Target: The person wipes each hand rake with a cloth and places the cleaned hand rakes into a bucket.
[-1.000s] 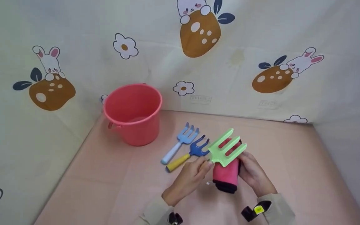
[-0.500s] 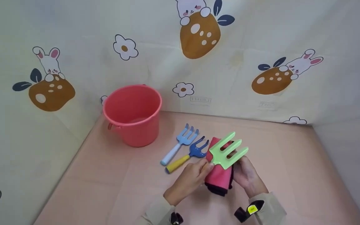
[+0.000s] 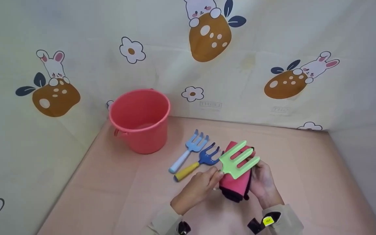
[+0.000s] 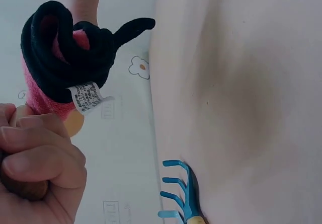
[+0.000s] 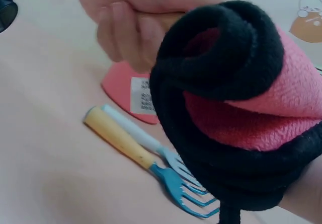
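Observation:
My left hand (image 3: pixel 198 186) grips a light green garden hand fork (image 3: pixel 237 162), and the left wrist view shows its fingers curled round the brown wooden handle (image 4: pixel 25 186). The fork's tines lie across a rolled pink cloth with black edging (image 3: pixel 235 183) in the head view; whether they touch it I cannot tell. My right hand (image 3: pixel 263 180) holds that roll from its right side, fingers partly hidden behind it. A white label (image 4: pixel 86 96) and a black loop (image 4: pixel 133 31) hang off the roll's end.
Left of the hands, a light blue hand rake (image 3: pixel 189 150) and a dark blue one with a yellow handle (image 3: pixel 196 164) lie side by side on the peach-coloured tabletop (image 3: pixel 109 186). Behind them stands a red bucket (image 3: pixel 147 138), near the patterned cloth wall (image 3: pixel 233 88).
The pink roll swings left and tilts under the fork, then comes back partway to the right. The green fork sinks slightly toward me. Both rakes and the bucket stay put.

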Available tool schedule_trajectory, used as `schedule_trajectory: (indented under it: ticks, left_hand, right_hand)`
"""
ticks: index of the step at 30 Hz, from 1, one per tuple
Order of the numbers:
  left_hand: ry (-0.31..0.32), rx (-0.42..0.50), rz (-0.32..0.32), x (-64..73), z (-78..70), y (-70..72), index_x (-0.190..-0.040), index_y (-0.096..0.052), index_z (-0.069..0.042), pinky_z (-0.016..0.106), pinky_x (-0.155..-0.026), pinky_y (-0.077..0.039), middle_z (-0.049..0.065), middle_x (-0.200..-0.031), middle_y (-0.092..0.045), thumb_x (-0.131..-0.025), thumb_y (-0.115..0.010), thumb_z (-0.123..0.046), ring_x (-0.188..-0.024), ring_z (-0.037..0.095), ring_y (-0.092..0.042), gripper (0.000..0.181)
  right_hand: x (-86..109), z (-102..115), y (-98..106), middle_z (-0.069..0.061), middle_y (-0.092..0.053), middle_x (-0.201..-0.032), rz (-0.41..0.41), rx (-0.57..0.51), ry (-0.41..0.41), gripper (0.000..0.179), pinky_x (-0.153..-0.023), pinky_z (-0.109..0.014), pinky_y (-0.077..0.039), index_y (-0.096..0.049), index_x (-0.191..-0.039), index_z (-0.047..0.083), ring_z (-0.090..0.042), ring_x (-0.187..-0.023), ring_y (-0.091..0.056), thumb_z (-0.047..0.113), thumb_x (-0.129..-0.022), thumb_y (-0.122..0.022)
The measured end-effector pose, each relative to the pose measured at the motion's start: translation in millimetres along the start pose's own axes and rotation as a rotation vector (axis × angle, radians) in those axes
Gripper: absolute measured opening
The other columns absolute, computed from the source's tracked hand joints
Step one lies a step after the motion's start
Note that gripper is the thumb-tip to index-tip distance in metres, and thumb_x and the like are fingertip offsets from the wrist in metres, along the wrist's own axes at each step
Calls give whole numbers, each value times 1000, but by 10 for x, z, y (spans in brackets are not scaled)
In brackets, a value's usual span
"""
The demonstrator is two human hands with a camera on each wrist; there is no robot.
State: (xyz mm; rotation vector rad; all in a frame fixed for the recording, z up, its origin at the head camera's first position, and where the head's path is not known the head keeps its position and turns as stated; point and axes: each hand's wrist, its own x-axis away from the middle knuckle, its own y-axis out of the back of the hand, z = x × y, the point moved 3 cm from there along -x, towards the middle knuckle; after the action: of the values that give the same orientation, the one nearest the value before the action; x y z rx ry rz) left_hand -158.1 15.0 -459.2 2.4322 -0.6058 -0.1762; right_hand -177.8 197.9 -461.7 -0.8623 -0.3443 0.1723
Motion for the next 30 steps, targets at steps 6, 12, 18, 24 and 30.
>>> schedule_trajectory:
  ticks: [6, 12, 18, 24, 30]
  left_hand:
    - [-9, -21, 16, 23, 9, 7, -86, -46, -17, 19, -52, -28, -7, -62, -32, -98, -28, -51, -55, 5, -36, 39]
    - [-26, -45, 18, 19, 27, 0, -87, -48, -14, 19, -50, -27, -7, -61, -32, -99, -27, -50, -54, 6, -33, 43]
    - [-4, -50, 40, 34, 66, -2, -88, -49, -16, 20, -50, -26, -8, -61, -32, -99, -25, -51, -53, 6, -31, 44]
    - [5, -51, 55, 54, 89, 23, -88, -51, -19, 20, -51, -27, -7, -61, -33, -98, -27, -51, -54, 6, -33, 42]
    - [-9, -29, 79, 93, 142, 98, -98, -57, -17, 18, -51, -28, -7, -61, -34, -98, -30, -50, -55, 6, -35, 42]
  right_hand:
    - [15, 146, 14, 2, -56, -108, -6, 0, 20, 25, -93, -25, -41, -45, -113, 11, -9, -103, -53, 17, -99, -25]
    - [38, 247, 45, 0, -58, -101, -58, 8, 22, 25, -88, -26, -43, -44, -111, 9, -11, -95, -54, 17, -99, -23]
    - [80, 352, 82, 2, -61, -101, -83, 41, 38, 29, -88, -24, -43, -51, -108, 11, -9, -96, -55, 16, -99, -23]
    - [103, 416, 90, 5, -58, -101, -115, 130, 49, 25, -91, -22, -39, -47, -110, 12, -7, -96, -52, 15, -99, -24]
    - [163, 529, 154, 7, -55, -103, -105, 162, 73, 25, -95, -23, -33, -46, -112, 15, -7, -99, -49, 16, -99, -24]
